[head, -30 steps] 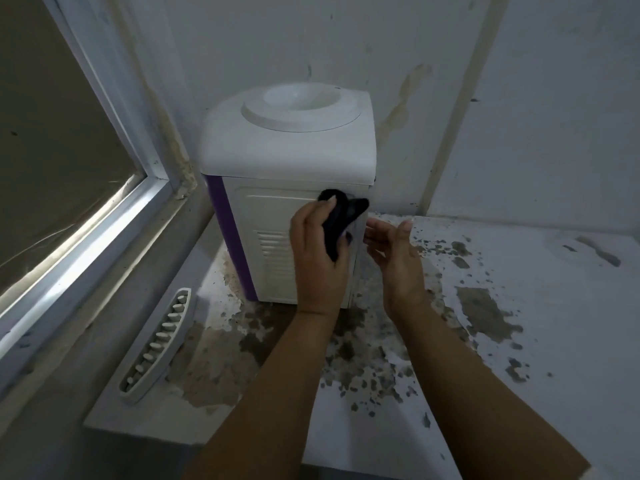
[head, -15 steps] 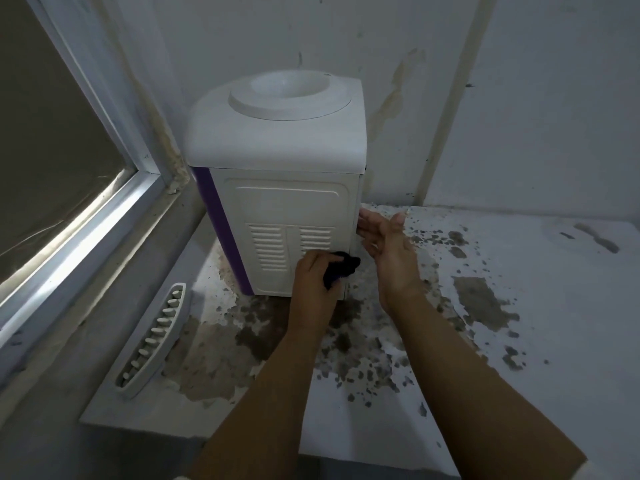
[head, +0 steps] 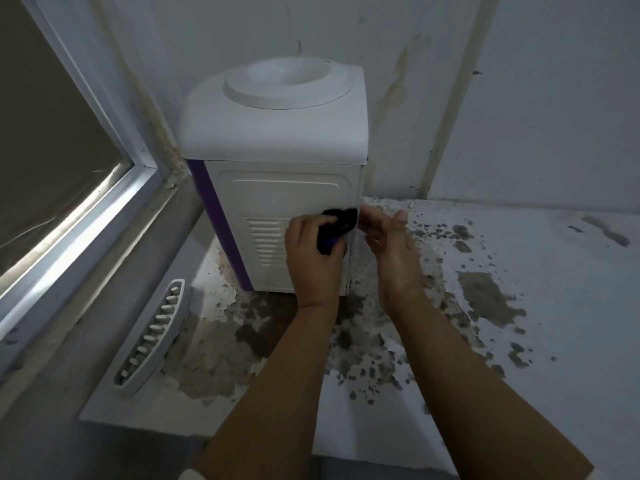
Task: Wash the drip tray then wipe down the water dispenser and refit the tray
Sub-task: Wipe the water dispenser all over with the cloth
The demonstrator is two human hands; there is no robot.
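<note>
Two bare forearms, a ring on the right hand [head: 393,252] — pale sleeve edges at bottom.

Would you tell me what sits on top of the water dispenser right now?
No bottle sits on the water dispenser; its round bottle well is open and looks bare. The well's deepest part cannot be seen.

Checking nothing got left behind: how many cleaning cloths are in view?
1. A dark cloth is gripped in the left hand, pressed against the water dispenser side panel near its right edge. Others could be hidden behind the dispenser.
</note>
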